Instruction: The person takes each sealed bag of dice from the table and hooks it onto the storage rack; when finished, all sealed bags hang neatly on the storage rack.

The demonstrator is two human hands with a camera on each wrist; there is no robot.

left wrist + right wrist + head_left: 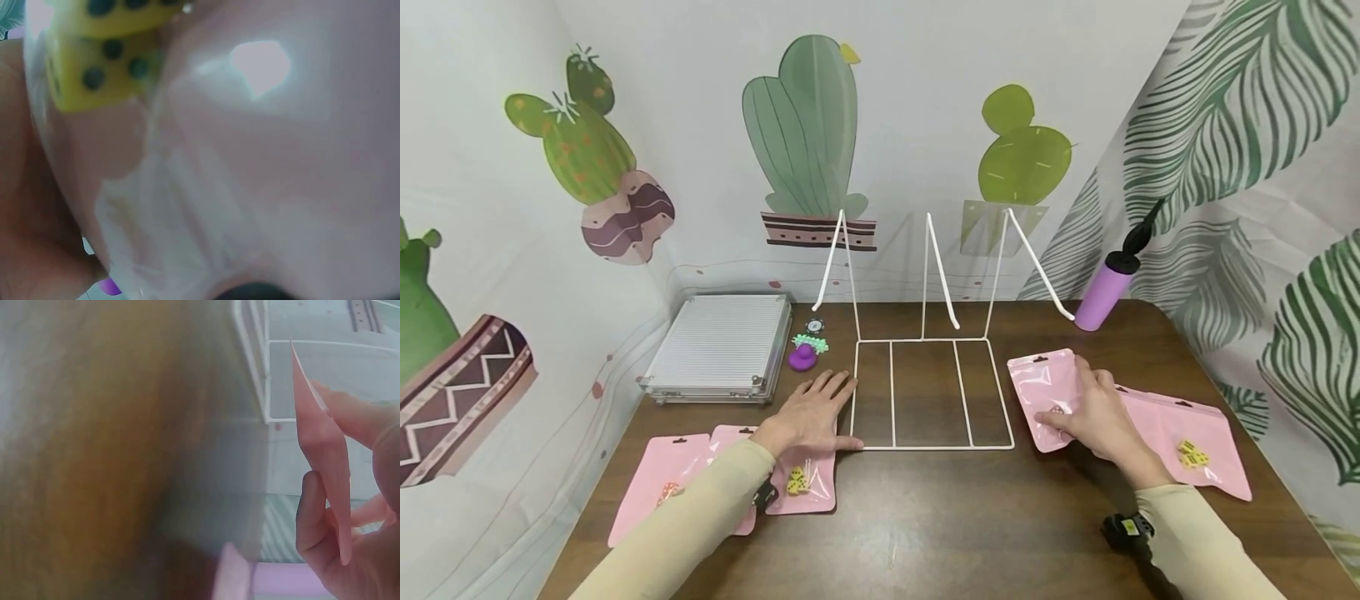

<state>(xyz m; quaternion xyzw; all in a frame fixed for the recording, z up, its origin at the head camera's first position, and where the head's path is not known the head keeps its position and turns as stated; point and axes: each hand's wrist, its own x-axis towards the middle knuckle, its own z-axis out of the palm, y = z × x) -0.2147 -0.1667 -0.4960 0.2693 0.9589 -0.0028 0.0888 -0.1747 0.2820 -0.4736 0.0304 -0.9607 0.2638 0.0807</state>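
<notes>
My left hand (pixel 811 414) lies palm down with fingers spread, its thumb at the front left corner of the white wire rack (pixel 934 448). Beneath that hand is a glossy pink pouch (pixel 818 492) with yellow dice (pixel 797 481) showing through its window; the left wrist view shows the dice (pixel 94 72) close up. At the rack's right side, my right hand (pixel 1099 417) pinches another pink pouch (pixel 1037 383) between thumb and fingers. In the right wrist view this pouch (pixel 322 450) is seen edge-on, with fingers on both sides.
More pink pouches lie at left (pixel 640 483) and right (pixel 1217 425). A silver case (pixel 718 342) stands at back left, beside a purple rubber duck (pixel 802 357), a green beaded item (pixel 811 342) and a poker chip (pixel 814 326). Three prongs rise from the rack. A purple pump (pixel 1102 296) stands at back right.
</notes>
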